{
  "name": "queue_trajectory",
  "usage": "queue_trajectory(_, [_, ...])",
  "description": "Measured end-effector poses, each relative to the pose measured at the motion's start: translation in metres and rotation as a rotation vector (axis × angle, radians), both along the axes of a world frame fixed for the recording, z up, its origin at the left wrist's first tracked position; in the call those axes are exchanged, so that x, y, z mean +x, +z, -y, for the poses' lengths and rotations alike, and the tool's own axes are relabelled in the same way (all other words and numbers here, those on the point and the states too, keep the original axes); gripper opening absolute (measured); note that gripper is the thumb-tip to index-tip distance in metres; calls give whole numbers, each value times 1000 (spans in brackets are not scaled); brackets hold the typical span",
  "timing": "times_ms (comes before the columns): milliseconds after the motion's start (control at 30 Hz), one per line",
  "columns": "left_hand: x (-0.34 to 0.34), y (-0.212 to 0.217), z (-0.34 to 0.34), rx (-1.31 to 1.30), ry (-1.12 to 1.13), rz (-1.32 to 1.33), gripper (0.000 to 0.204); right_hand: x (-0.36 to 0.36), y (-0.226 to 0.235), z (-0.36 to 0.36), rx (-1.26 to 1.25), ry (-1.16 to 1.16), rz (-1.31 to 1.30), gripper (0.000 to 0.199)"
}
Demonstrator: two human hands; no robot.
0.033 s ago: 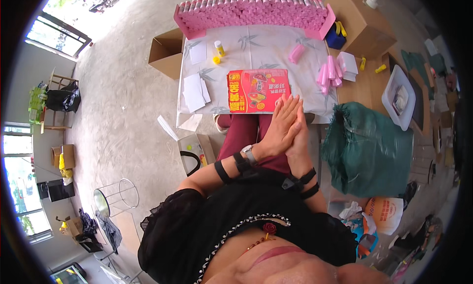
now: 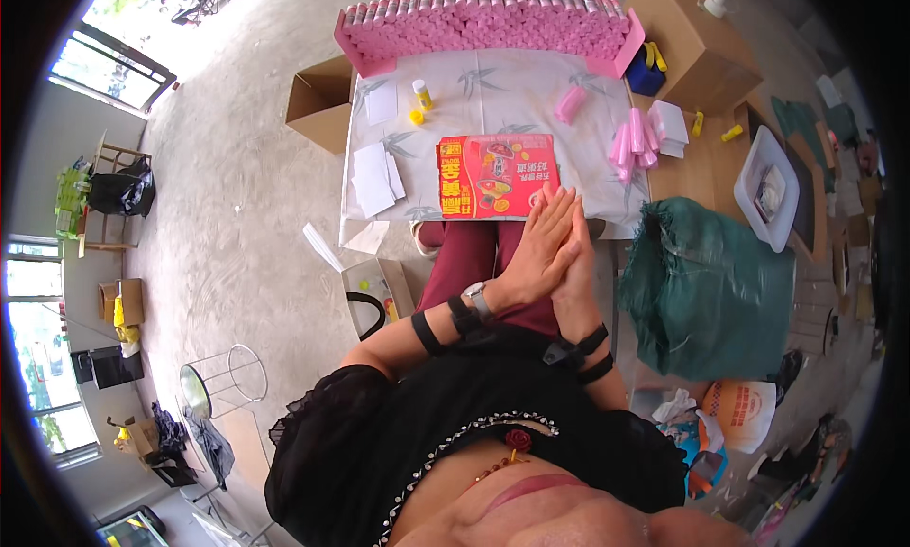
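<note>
My left hand (image 2: 538, 255), with a watch at its wrist, lies palm to palm against my right hand (image 2: 576, 267). The fingers of both hands are stretched out and point at the table; I see nothing held between them. Just beyond the fingertips, a red printed cardboard sheet (image 2: 498, 175) lies flat at the near edge of the table (image 2: 479, 87). A glue stick (image 2: 423, 95) stands farther back, beside a yellow cap (image 2: 416, 118). White paper sheets (image 2: 374, 179) lie to the left. One pink tube (image 2: 571, 103) and a small pile of pink tubes (image 2: 633, 144) are on the right.
Many pink tubes (image 2: 483, 26) are stacked in a pink tray along the far edge. Cardboard boxes (image 2: 318, 101) flank the table. At right are a blue container (image 2: 646, 76), a white tub (image 2: 766, 191) and a green woven sack (image 2: 711, 300). A wire-frame stool (image 2: 223, 381) stands left.
</note>
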State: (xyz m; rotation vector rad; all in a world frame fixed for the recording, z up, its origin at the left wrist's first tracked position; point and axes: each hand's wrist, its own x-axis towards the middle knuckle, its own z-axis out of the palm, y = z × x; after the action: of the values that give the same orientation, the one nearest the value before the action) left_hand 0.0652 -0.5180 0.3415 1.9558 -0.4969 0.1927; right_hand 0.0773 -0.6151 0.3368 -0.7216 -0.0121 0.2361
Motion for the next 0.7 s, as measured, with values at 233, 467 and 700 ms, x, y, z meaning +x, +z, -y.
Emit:
queue_trajectory(233, [-11,-3,-6,134,-93,-15,66,3,-15,14,127,18,-159,56])
queue_trajectory(467, [-18,-1,-20,276,-125,90,51,2,-37,26,134,71,-260,54])
queue_trajectory(700, [-7,34,-30,-76,-197,-122,29,0,-33,61,-67,-93,-140,45])
